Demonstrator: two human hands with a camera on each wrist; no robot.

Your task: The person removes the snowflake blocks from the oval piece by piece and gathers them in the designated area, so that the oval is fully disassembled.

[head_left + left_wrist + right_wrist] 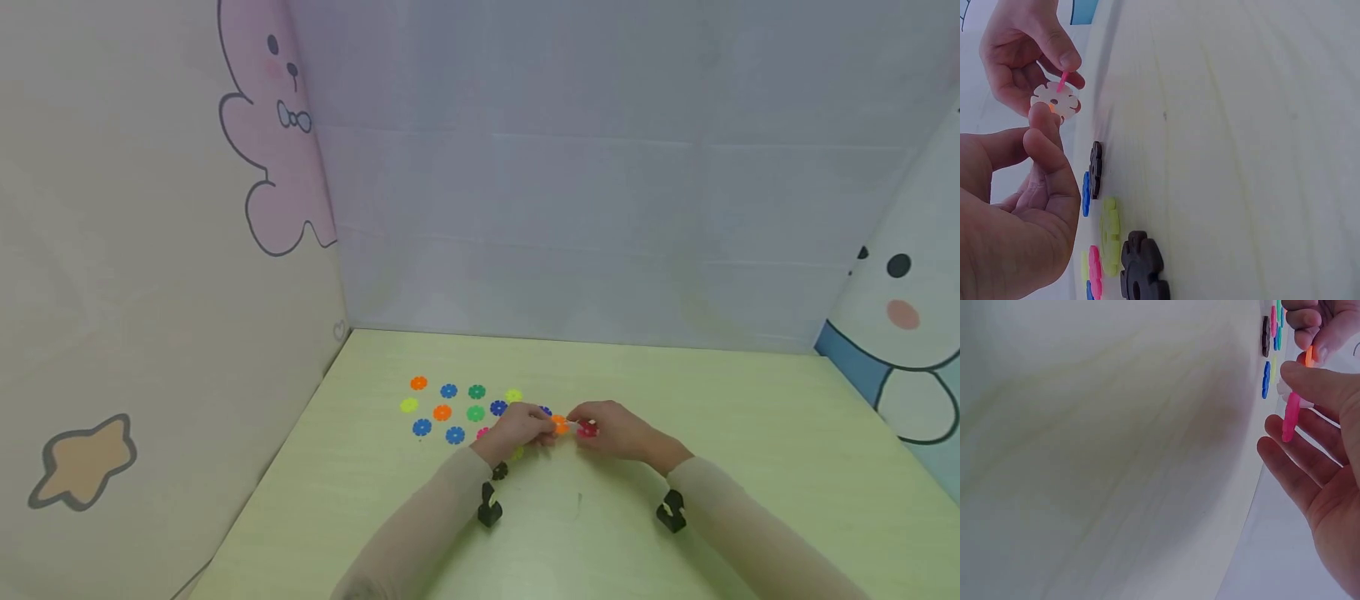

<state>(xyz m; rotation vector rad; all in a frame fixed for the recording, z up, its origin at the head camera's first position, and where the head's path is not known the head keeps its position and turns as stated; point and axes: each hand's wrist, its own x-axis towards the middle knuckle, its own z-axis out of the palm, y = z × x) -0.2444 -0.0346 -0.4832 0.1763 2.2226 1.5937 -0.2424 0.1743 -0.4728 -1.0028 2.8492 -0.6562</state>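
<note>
Both hands meet above the pale table, around a short chain of notched flower-shaped plastic discs. Between thumb and finger, my left hand [519, 431] pinches the orange disc [560, 425]. My right hand [1338, 440] grips the pink disc [1290, 417] and white disc [1055, 100] at the other end, its lower fingers spread. The pink disc stands edge-on against the white one and appears slotted into it. How the orange disc joins the white one is partly hidden by fingertips.
Loose discs lie left of and under the hands: an orange disc [442, 412], a green disc [476, 413], a blue disc [455, 435], a black disc [1141, 269], a yellow disc [1110, 237] and several more. A pale curtain [562, 208] hangs behind the table [600, 542].
</note>
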